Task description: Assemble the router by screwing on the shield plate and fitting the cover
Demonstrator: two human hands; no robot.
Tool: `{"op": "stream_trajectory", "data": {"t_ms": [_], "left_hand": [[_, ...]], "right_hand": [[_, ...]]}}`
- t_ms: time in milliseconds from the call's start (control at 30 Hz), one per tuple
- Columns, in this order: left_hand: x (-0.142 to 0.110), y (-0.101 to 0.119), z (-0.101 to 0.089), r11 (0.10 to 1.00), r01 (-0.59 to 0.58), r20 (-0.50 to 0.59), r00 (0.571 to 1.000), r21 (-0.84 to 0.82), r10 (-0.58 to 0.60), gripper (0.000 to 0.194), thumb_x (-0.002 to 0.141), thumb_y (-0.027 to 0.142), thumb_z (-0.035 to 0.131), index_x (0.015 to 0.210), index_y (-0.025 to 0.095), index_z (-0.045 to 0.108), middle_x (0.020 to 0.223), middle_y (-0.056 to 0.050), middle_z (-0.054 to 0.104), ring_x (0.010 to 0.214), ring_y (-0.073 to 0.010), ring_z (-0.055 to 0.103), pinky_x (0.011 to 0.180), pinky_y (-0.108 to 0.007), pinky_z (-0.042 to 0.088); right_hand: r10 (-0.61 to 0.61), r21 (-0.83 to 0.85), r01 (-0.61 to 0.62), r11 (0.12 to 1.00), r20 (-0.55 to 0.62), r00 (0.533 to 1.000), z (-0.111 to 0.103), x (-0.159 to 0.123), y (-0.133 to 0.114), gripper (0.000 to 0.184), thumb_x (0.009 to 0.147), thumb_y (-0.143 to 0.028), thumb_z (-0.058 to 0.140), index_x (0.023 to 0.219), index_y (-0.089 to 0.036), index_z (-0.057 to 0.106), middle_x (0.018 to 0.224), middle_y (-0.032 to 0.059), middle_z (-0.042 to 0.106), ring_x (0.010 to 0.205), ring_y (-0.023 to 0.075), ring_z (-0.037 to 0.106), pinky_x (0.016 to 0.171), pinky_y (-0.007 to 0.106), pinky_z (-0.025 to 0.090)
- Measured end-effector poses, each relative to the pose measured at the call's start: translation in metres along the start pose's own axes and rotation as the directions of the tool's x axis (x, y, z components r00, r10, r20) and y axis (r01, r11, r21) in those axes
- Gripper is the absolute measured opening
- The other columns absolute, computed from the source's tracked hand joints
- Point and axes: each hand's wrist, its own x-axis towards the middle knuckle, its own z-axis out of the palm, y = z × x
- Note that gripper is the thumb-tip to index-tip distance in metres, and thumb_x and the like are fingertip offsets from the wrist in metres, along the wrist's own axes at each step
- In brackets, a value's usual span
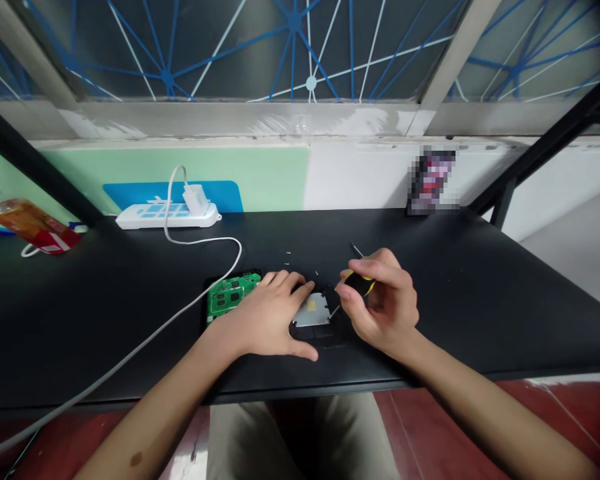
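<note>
My right hand (383,300) is closed around a screwdriver (360,283) with a short black and yellow handle. A thin metal shaft points down and left toward a silver metal plate (316,312) in a black housing (320,333). Another metal rod (356,251) shows beyond the fingers; whether it belongs to the screwdriver I cannot tell. My left hand (275,313) lies spread over the housing's left side, thumb and fingers apart, hiding part of it. Partly under that hand is a green circuit board (230,297) in a dark frame.
Tiny screw-like pieces (317,273) lie behind the plate. A white cable (200,293) crosses the black table (460,313) from a charger (195,199) in a power strip (167,215). A bottle (35,223) is at left; a pixelated phone-like object (430,181) leans on the wall.
</note>
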Motion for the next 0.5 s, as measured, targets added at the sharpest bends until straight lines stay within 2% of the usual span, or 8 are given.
{"op": "stream_trajectory", "data": {"t_ms": [233,500], "left_hand": [[-0.0008,-0.0011,0.0011,1.000,-0.001,0.000,1.000,0.005,0.001,0.091,0.071,0.076,0.074,0.134,0.013,0.055,0.127,-0.016,0.056,0.115,-0.0368,0.052,0.100,-0.050,0.042],[0.0010,-0.0007,0.0009,1.000,-0.003,0.011,1.000,0.003,0.003,0.095,0.071,0.078,0.072,0.137,0.012,0.053,0.128,-0.018,0.056,0.115,-0.0379,0.052,0.100,-0.051,0.042]], "right_hand": [[0.010,-0.049,-0.011,0.999,-0.019,1.000,0.0022,0.0025,-0.0018,0.054,0.081,-0.010,0.073,0.129,-0.027,0.056,0.083,0.0002,0.062,0.066,0.0160,0.057,0.052,0.031,0.046],[0.068,-0.102,-0.067,0.993,0.014,0.998,0.0023,0.0046,-0.0084,0.051,0.083,-0.011,0.072,0.128,-0.029,0.056,0.083,0.0008,0.061,0.066,0.0162,0.056,0.053,0.032,0.047]]}}
